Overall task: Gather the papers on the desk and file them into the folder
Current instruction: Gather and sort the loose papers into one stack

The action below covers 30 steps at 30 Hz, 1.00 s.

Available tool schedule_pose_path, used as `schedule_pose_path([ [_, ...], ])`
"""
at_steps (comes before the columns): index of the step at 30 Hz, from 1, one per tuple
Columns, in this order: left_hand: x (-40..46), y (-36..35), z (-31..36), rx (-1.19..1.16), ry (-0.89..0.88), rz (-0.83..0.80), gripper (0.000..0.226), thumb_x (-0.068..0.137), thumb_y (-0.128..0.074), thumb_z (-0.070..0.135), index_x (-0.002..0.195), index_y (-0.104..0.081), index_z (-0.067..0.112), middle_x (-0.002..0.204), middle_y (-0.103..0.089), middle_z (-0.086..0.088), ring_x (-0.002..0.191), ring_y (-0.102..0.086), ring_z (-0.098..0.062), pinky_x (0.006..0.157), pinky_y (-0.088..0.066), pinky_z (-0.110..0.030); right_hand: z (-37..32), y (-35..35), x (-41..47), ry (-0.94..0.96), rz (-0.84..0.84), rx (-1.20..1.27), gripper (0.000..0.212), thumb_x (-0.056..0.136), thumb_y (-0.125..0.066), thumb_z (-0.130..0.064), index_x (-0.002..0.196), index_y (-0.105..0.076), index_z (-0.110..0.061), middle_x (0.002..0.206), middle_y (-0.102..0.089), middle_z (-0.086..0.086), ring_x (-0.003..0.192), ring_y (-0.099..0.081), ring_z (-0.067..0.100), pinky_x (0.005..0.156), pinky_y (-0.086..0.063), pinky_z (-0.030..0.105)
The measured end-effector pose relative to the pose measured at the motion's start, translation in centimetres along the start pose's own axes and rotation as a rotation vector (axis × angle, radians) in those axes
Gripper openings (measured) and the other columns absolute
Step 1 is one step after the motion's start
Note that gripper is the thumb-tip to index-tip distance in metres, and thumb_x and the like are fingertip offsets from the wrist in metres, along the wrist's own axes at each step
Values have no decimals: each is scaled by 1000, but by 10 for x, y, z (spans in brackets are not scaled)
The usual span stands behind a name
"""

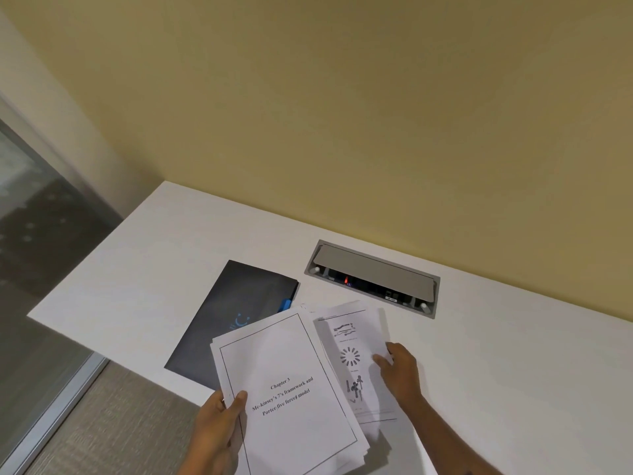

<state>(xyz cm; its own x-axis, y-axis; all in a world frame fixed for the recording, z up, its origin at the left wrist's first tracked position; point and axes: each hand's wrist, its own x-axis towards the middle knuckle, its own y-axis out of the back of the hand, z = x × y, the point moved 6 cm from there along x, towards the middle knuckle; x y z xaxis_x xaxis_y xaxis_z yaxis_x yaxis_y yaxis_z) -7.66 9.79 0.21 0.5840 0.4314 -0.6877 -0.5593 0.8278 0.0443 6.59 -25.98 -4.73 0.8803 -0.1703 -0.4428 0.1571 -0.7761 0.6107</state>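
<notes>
My left hand [219,423] grips the lower left edge of a stack of white papers [284,389], lifted off the desk; its top sheet is a bordered title page reading "Chapter 3". Just to the right, more printed sheets [356,358] with diagrams lie on the white desk [513,371]. My right hand [400,371] rests on their right edge, fingers touching the paper. A dark folder [233,313] with a blue logo and a blue tab lies flat behind the held stack, partly covered by it.
A grey cable box [373,275] with a half-raised lid and a red light is set into the desk near the yellow wall. The desk's left edge drops to carpet, with a glass partition [34,269] beyond.
</notes>
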Motion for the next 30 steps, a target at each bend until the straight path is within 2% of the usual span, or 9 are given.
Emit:
schedule_pose_path([
  [2,2,1,1,17,0,4,20,101,-61,0,118,-70,5,104,-82,-14,94,-79,-33,84,-65,-49,4,9,-5,6,36,99,29,97,-72,-7,124,-70,5,117,-72,17,113,-67,36,97,-53,40],
  [3,5,1,1,31,5,8,24,100,-62,3,123,-69,4,113,-79,-17,104,-76,-37,96,-60,-54,6,13,-7,11,50,151,26,98,-72,-7,122,-72,3,115,-73,15,111,-69,35,94,-54,38],
  [5,9,2,3,37,7,9,27,99,-65,6,126,-69,4,119,-77,-17,111,-73,-39,105,-54,-58,10,22,-10,8,65,252,15,99,-71,-8,113,-75,-7,109,-77,8,101,-73,27,81,-54,28],
  [7,13,2,6,44,-2,-5,23,99,-67,8,121,-71,9,117,-79,-14,107,-75,-35,102,-56,-55,14,30,-13,-7,66,337,9,99,-70,-12,105,-77,-14,107,-81,6,97,-75,21,79,-57,29],
  [10,15,-4,9,57,-3,-76,19,100,-65,10,116,-74,17,111,-82,-7,101,-79,-30,91,-61,-48,14,37,-17,-24,22,407,8,99,-71,-17,101,-79,-17,102,-83,0,102,-76,26,94,-58,46],
  [15,17,-18,13,117,2,-179,22,103,-61,11,121,-72,15,118,-80,-10,110,-76,-34,104,-54,-59,-7,30,-37,-30,-167,491,16,102,-68,-23,108,-81,-31,109,-83,-13,105,-78,10,92,-59,31],
  [20,11,-28,12,129,53,-248,22,104,-59,12,123,-69,12,116,-81,-11,103,-79,-31,93,-60,-50,-30,8,-60,15,-350,593,23,106,-61,-19,119,-80,-25,123,-80,-5,119,-74,11,97,-57,23],
  [25,7,-29,6,115,105,-279,26,103,-59,7,127,-66,6,118,-80,-15,112,-74,-36,102,-55,-52,-38,-23,-76,-5,-499,604,28,110,-53,-23,123,-77,-16,125,-79,9,121,-73,28,111,-54,49],
  [30,8,-18,-3,83,133,-288,23,101,-60,4,119,-70,13,115,-81,-13,102,-79,-32,85,-61,-44,-46,-44,-89,-74,-659,583,34,100,-70,-43,127,-76,-23,126,-78,8,118,-75,31,102,-60,50],
])
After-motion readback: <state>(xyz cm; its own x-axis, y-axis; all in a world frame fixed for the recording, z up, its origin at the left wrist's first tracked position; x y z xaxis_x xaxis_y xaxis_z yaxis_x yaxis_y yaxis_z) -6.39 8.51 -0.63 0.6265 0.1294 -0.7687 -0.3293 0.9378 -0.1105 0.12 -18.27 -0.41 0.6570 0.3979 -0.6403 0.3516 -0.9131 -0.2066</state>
